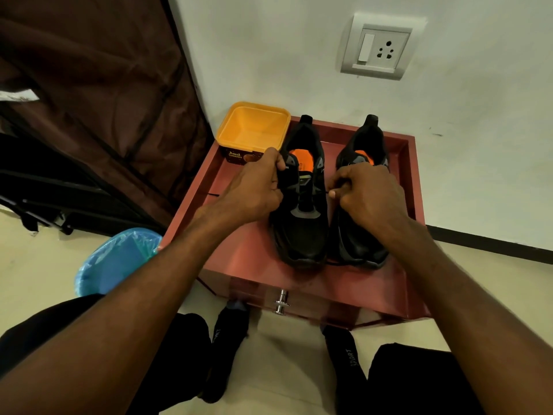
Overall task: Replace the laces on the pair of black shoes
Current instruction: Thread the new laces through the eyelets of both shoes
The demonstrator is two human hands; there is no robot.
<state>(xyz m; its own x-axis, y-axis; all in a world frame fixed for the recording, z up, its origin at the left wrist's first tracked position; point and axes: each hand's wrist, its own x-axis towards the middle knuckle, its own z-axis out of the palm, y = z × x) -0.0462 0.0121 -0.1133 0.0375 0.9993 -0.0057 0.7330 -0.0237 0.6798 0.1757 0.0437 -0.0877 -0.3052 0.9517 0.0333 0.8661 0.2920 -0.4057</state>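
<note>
Left hand point(257, 187): fingers curled shut against the outer flank of the left shoe point(302, 205), up near the eyelets. Right hand point(368, 193): closed in a pinch at the gap between the two shoes, thumb and forefinger pressed together on what looks like a thin black lace point(324, 191) running across to the left shoe. The hands are apart, one on each side of that shoe. Whether the left hand also holds a lace end cannot be told; its fingers hide it.

Judgement: lace work on the left shoe is in hand, either drawing out or threading. To do it well, keep the left hand bracing the upper so the shoe does not slide, and pull the lace level through one eyelet at a time, with both ends even.

Right shoe point(362, 211) sits directly under the right hand, touching the left shoe at the toe. Both stand on the red surface point(245, 265), toes toward the person.

Beyond the left hand: an open yellow tub point(254, 127), just beside the left shoe's heel. A loose black strand point(211, 195) lies on the surface left of that wrist.

Below the left forearm: a blue-lined bin point(113, 262) on the floor. The raised rim of the surface could snag trailing lace; the right shoe crowds the pulling side.
</note>
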